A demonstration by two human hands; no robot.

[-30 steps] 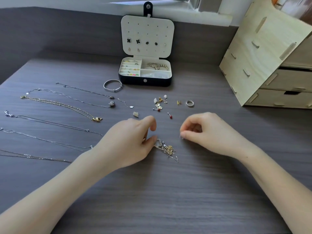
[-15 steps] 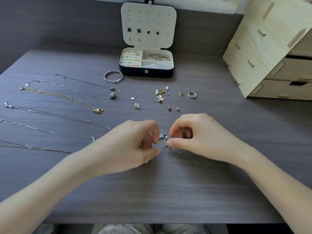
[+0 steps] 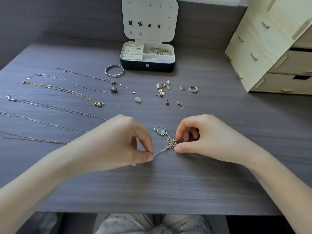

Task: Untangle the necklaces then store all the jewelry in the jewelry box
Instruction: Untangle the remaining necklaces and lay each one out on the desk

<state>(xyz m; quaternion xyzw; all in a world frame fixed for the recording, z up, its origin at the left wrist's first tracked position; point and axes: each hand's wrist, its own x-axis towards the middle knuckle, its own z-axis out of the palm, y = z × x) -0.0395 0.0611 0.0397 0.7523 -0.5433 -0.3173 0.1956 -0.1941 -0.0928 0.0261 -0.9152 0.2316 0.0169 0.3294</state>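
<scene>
Tangled necklaces (image 3: 172,144) are pictured at the near middle of a dark wood-grain table (image 3: 168,186), held between two hands. Several straightened chains, a gold chain (image 3: 99,104) among them, are laid out well apart to the left. Beyond the hands loose earrings (image 3: 163,87), a ring (image 3: 193,89) and a silver bangle (image 3: 114,71) are scattered, with the open jewelry box (image 3: 135,67) at the far edge and a wooden drawer unit (image 3: 270,48) to the right. Nothing is seen between the knot and the box but the small pieces.

The bundle is stretched roughly left to right. A thin silver strand (image 3: 160,151) is pinched between thumb and forefinger of the left hand (image 3: 121,142), while the knot itself is pinched by the right hand (image 3: 207,137). A clear, silver-framed pendant (image 3: 160,130) is pointed away to the far left. The knot is shown as a small clump of mixed gold and silver links.
</scene>
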